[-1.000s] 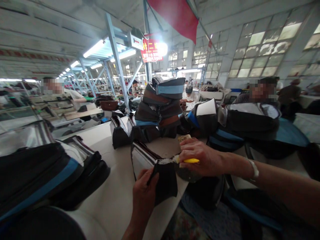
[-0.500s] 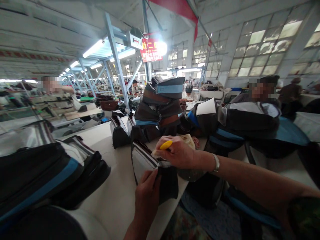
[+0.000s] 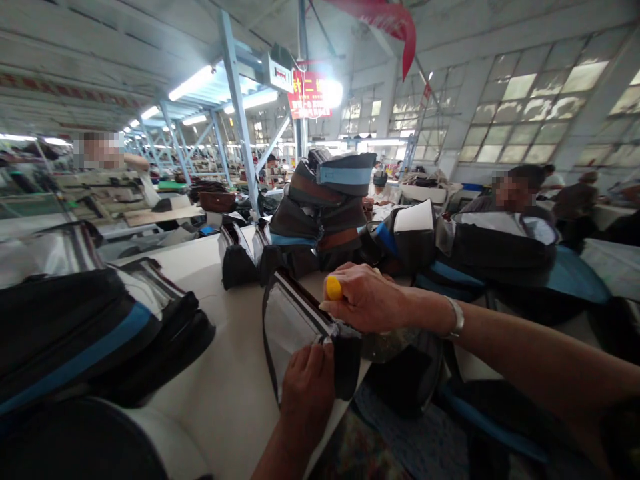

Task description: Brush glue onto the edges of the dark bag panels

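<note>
The left hand (image 3: 306, 381) pinched the black end of a clear-panelled bag piece (image 3: 295, 333), its long axis running diagonally up-left across the white worktable (image 3: 225, 373). The right hand (image 3: 367, 298), fingers curled tight, gripped a yellow handle (image 3: 333, 288), its stub now pointing forward-left rather than sideways as earlier. Stacked bags (image 3: 320, 213) stood beyond.

Long white fluorescent ceiling tubes (image 3: 193, 83) and tall, pale, grid-paned factory windows (image 3: 530, 107) light the hall brightly, with a round white glare (image 3: 331, 93) overhead, dim foreground shadows and wide-angle bending at the edges.

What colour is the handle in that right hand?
The handle is yellow, best seen in the head view.
</note>
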Available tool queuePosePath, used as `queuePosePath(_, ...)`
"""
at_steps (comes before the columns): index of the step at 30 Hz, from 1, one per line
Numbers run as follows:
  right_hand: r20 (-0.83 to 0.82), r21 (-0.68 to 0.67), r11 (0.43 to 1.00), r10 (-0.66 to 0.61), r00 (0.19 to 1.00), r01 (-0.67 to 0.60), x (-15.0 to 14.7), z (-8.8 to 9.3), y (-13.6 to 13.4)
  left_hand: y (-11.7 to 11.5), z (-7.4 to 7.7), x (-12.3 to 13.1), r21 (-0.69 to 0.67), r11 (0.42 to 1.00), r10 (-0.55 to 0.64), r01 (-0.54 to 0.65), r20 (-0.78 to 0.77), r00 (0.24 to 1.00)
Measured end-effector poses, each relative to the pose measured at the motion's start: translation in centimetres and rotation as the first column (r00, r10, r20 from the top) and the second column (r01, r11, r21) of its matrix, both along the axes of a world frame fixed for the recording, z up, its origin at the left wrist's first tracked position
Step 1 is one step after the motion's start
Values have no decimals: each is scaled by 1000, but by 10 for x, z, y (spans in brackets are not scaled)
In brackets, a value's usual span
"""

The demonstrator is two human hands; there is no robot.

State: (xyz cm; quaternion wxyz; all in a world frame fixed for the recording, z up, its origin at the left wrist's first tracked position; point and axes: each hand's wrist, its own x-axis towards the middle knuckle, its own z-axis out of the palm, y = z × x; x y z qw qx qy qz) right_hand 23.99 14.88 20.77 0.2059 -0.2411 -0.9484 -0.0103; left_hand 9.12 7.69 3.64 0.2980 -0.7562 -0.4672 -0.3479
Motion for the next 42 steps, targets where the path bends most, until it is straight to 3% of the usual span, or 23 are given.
queuePosePath(4,99,10,990,137,986,-138,-12,-8,4,0,2,3,16,1000,-16,17,-13,1000)
queuePosePath(6,130,64,987,136,982,-145,-16,-11,9,0,3,0,15,999,-44,44,-7,999)
queuePosePath(8,3,100,993,55,998,-55,-15,-8,15,0,5,-8,12,997,-75,75,9,997)
queuePosePath(10,-218,23,1000,-12,976,17,-9,0,18,0,7,-22,10,996,-87,87,43,995)
queuePosePath(14,-594,-293,950,-93,799,-107,8,1,11,-8,5,-60,14,1000,8,-11,192,981)
queuePosePath(17,-723,-439,876,-214,657,-198,17,-18,-2,-28,-7,-79,-54,976,215,-210,382,899)
queuePosePath(20,-745,-527,815,-308,591,-240,22,-40,-16,-58,-27,-79,-171,923,381,-344,525,762)
queuePosePath(24,-749,-576,776,-374,547,-258,23,-60,-30,-87,-50,-59,-266,921,388,-284,560,732)
queuePosePath(27,-764,-587,751,-391,513,-301,18,-70,-38,-81,-54,-43,-298,912,407,-283,564,718)
queuePosePath(31,-809,-554,746,-378,451,-368,9,-74,-46,-52,-32,-39,-312,937,332,-156,661,672)
queuePosePath(35,-860,-452,849,-332,388,-274,13,-56,-49,-38,10,-48,-297,955,221,0,712,666)
queuePosePath(37,-880,-375,896,-264,395,-237,16,-43,-49,-40,31,-51,-310,950,207,45,731,650)
queuePosePath(39,-887,-287,932,-170,428,-224,15,-30,-51,-44,48,-51,-345,933,227,103,786,575)
queuePosePath(42,-878,-144,963,-17,478,-230,4,-17,-55,-50,65,-47,-391,872,263,293,881,394)
